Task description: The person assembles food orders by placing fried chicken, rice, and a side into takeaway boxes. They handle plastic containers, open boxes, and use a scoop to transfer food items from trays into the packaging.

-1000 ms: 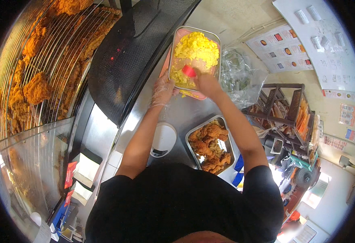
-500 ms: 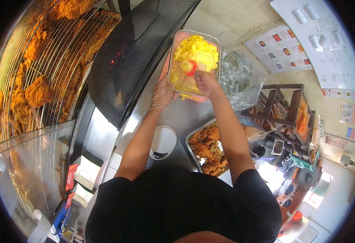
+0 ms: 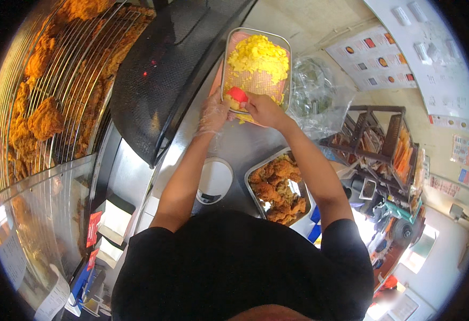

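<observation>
At the counter's far end stands a metal-rimmed tray [image 3: 289, 64] with a pinkish mesh bottom. A heap of crumbly yellow food [image 3: 258, 56] fills its far part, and crumbs lie near its front edge. My left hand [image 3: 213, 115], in a clear plastic glove, is closed on the tray's near left corner. My right hand [image 3: 265, 109], reaching over the tray's front, is closed round a small red tool [image 3: 238, 94], which looks like a scoop. Some pale yellow food shows beside the tool's head. Its handle is hidden in my fingers.
A metal tray of fried chicken [image 3: 280, 187] and a round white scale-like device [image 3: 215, 181] stand nearer me on the steel counter. A black mesh panel [image 3: 165, 69] and a rack of fried pieces [image 3: 47, 117] are left. Clear plastic bags [image 3: 317, 101] and a brown rack [image 3: 373, 134] are right.
My right hand has drawn the red tool toward me and left, to the tray's near left corner beside my left hand. My left hand stays at the tray's edge.
</observation>
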A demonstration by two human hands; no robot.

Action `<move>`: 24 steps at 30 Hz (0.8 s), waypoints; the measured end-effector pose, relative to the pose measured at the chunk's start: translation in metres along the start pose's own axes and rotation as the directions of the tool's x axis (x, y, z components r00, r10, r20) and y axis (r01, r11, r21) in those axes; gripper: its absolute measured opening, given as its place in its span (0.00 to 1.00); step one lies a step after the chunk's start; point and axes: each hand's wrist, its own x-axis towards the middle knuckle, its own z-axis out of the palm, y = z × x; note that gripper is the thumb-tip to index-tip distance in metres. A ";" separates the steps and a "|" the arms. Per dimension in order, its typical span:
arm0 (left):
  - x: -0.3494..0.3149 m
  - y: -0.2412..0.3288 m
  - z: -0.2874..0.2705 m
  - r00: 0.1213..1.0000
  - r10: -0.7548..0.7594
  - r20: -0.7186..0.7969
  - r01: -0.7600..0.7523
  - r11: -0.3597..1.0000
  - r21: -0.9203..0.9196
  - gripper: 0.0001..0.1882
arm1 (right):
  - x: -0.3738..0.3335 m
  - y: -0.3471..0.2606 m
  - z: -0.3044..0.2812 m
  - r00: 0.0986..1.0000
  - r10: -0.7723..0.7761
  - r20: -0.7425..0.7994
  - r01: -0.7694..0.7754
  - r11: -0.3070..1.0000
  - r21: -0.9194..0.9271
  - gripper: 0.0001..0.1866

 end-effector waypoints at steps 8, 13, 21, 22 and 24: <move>-0.016 0.018 -0.005 0.929 0.307 0.208 -0.333 0.447 0.830 0.19 | -0.005 0.010 -0.024 0.782 0.487 0.388 -0.557 0.268 0.786 0.10; -0.030 0.044 -0.002 0.914 0.313 0.259 -0.397 0.548 0.736 0.18 | -0.021 0.012 -0.022 0.814 0.420 0.402 -0.440 -0.007 0.898 0.10; -0.077 0.023 0.025 0.856 0.515 -0.050 -0.453 0.792 0.410 0.15 | -0.140 -0.057 -0.034 0.862 0.494 0.116 0.051 -0.312 0.949 0.08; -0.095 0.021 0.028 0.916 0.397 -0.052 -0.369 0.889 0.272 0.13 | -0.169 -0.073 -0.040 0.842 0.527 0.112 0.110 -0.372 0.922 0.08; -0.131 0.010 0.043 0.885 0.463 -0.054 -0.448 0.876 0.177 0.13 | -0.237 -0.103 -0.051 0.851 0.522 0.060 0.175 -0.389 0.905 0.08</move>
